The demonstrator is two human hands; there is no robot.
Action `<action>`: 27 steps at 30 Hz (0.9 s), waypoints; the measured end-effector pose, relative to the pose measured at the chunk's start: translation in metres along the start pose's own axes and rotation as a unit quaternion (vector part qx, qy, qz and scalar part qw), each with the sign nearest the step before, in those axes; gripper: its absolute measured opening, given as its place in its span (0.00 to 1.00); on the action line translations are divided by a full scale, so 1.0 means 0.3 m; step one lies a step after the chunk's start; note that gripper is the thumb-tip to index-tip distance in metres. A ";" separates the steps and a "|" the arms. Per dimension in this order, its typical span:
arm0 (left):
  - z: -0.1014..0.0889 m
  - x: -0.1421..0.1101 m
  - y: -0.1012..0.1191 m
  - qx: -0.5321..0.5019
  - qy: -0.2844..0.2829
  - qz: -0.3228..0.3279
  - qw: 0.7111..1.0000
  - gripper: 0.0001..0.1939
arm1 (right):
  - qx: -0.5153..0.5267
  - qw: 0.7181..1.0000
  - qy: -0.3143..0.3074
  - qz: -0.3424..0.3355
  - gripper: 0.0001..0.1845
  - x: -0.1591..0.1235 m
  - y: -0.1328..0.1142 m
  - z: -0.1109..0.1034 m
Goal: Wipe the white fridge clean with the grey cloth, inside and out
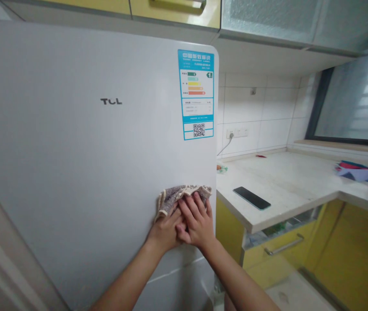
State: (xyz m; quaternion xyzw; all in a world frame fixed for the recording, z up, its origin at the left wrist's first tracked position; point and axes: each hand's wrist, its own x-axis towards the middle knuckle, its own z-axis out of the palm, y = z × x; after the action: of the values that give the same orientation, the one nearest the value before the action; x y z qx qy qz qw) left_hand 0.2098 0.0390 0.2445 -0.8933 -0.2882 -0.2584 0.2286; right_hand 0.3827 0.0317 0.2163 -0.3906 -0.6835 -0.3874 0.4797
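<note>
A crumpled grey-brown cleaning cloth (171,198) with a pale edge lies pressed to the white refrigerator door (106,164), near its right edge. My left hand (165,231) holds the cloth against the door, its fingers partly covered by my other hand. Overlapping it, my right hand (199,222) bears on the cloth with the fingers pointing up and bent a little over the fabric. Higher on the door are a dark TCL logo (111,101) and a blue-and-white energy label (198,95).
To the right runs a white countertop (287,181) with a dark phone (251,198) and colourful cloth or bags (361,171). Below it, a yellow drawer (277,255) stands partly out. A plugged-in cord (225,144) hangs from the wall socket. Cabinets (177,11) overhang the refrigerator.
</note>
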 end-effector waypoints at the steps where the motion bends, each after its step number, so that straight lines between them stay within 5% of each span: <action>1: 0.013 0.020 0.015 0.006 0.007 0.015 1.000 0.30 | -0.009 1.000 0.008 0.011 0.41 -0.011 0.015 -0.011; 8: -0.011 0.180 0.018 0.051 0.067 0.091 0.992 0.31 | -0.020 0.998 0.015 0.051 0.46 0.100 0.089 -0.073; 17: -0.376 0.401 -0.157 0.119 0.221 0.118 0.961 0.29 | -0.007 0.998 0.067 -0.016 0.44 0.614 0.116 -0.105; 22: -0.559 0.354 -0.280 0.145 0.238 0.026 0.960 0.41 | -0.004 0.994 0.009 -0.108 0.43 0.909 -0.011 -0.103; 27: -0.628 0.181 -0.370 0.119 0.262 -0.124 0.950 0.44 | 0.037 0.980 -0.021 -0.196 0.38 1.050 -0.232 -0.042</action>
State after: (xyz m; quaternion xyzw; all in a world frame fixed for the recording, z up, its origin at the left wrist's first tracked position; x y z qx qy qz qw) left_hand 0.1155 0.0366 0.4490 -0.7179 -0.3555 -0.4731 0.3665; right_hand 0.2503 0.0440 0.5104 -0.2389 -0.7706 -0.4402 0.3942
